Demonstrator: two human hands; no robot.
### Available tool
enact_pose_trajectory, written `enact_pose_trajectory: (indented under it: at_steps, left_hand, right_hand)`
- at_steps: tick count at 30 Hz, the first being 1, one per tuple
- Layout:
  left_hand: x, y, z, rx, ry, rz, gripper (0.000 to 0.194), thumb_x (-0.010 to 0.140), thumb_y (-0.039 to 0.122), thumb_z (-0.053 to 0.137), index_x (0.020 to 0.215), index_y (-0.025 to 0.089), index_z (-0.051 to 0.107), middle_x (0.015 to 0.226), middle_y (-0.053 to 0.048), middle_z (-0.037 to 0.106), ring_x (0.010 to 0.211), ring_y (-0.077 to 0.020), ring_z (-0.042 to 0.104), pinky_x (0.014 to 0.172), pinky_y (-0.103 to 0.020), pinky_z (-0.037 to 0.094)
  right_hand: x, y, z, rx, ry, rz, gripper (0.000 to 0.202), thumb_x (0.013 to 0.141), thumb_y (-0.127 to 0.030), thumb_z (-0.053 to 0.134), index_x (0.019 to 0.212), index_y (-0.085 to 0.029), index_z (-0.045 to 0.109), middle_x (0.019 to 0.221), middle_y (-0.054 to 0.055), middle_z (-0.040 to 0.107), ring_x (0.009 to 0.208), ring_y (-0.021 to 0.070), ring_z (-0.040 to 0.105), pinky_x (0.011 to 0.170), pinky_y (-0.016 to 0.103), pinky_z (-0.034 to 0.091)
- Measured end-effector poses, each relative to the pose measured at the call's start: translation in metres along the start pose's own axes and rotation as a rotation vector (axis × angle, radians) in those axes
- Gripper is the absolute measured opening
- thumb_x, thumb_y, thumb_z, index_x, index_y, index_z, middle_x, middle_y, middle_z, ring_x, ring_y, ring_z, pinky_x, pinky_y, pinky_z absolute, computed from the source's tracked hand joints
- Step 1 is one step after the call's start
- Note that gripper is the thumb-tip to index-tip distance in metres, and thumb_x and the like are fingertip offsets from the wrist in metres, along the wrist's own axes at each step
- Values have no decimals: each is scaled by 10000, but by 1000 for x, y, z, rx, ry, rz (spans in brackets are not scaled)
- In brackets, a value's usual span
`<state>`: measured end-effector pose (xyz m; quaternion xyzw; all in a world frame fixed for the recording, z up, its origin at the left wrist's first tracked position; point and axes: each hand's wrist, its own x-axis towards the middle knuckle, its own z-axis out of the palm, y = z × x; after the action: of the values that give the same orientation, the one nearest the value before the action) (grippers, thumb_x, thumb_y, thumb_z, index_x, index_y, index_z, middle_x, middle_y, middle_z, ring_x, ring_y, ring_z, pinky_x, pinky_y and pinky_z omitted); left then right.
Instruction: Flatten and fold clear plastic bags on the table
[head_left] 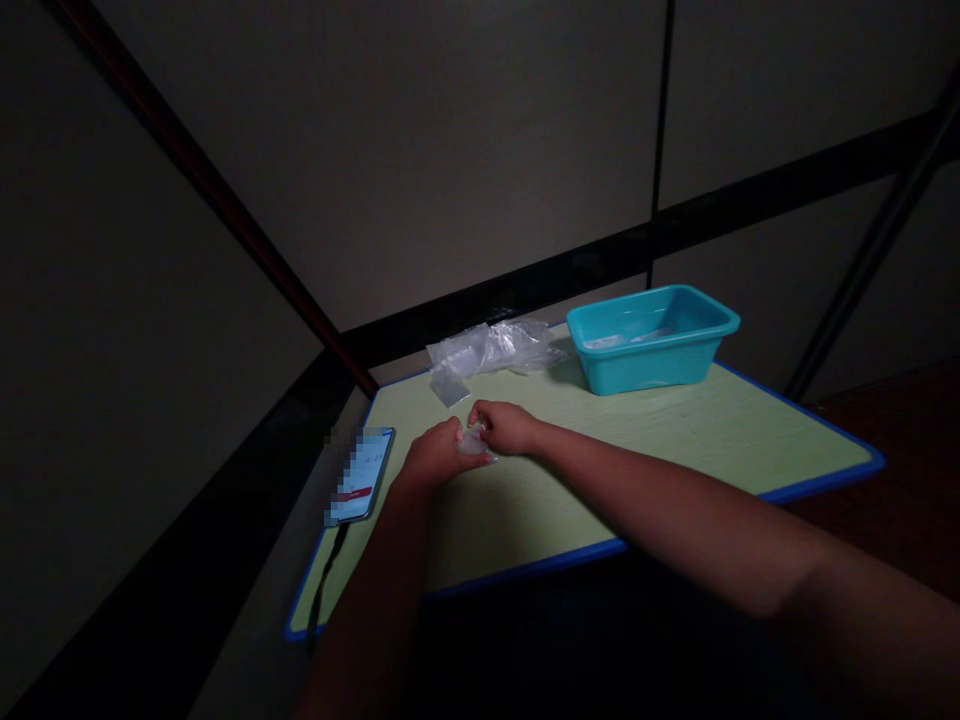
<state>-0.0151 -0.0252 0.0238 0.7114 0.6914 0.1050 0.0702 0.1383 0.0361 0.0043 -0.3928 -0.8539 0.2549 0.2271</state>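
Observation:
Both hands meet over the middle left of a pale yellow-green table (540,500). My left hand (437,455) has its thumb and fingers closed on the left and lower side of a small clear plastic bag (472,441). The fingers of my right hand (504,427) are curled and pinch the same bag at its upper right. What the bag holds, if anything, is too small to tell. Just beyond the hands lie a flat clear packet (450,388) and a heap of clear plastic bags (510,345).
A turquoise plastic basin (652,370) stands at the back right with pale packets inside. On the left edge rests a phone (367,475) with a lit screen and a dark cord (328,575). Dark-trimmed wall panels (450,150) rise behind the table.

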Motion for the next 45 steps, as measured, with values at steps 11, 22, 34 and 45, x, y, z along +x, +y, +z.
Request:
enact_pose_trajectory:
  at_steps: [11, 22, 34, 45]
  left_hand:
    - [6, -3, 2, -189, 239, 260, 464, 792, 502, 537, 1097, 153, 543, 1120, -118, 566, 1056, -247, 538, 891, -371, 424]
    - [10, -7, 20, -338, 19, 311, 965, 716, 520, 655, 1461, 133, 179, 1486, -159, 282, 1348, -326, 284, 1099, -455, 256]
    - [16, -6, 17, -701, 48, 218, 586, 838, 486, 483, 1294, 118, 493, 1368, -114, 486, 1294, -252, 398, 1100, -400, 249]
    - [9, 0, -10, -1670, -206, -78, 460, 909, 342, 354, 1286, 100, 460, 1268, -165, 568, 1217, -240, 498, 1007, -421, 378]
  right_hand:
    - [10, 11, -1, 299, 100, 56, 155, 693, -72, 595, 821, -157, 581, 619, -42, 549, 586, 95, 493, 567, 200, 339]
    - [7, -4, -16, 940, 194, 355, 179, 716, -2, 522, 732, -174, 475, 442, -72, 497, 377, 74, 471, 417, 165, 382]
    - [5, -9, -35, 1357, 144, 404, 151, 816, -105, 551, 872, -193, 442, 617, -32, 586, 536, 118, 631, 511, 254, 536]
    - [5, -7, -29, 1212, 161, 235, 157, 789, -289, 618, 757, -136, 606, 676, 5, 599, 575, 84, 533, 484, 172, 395]
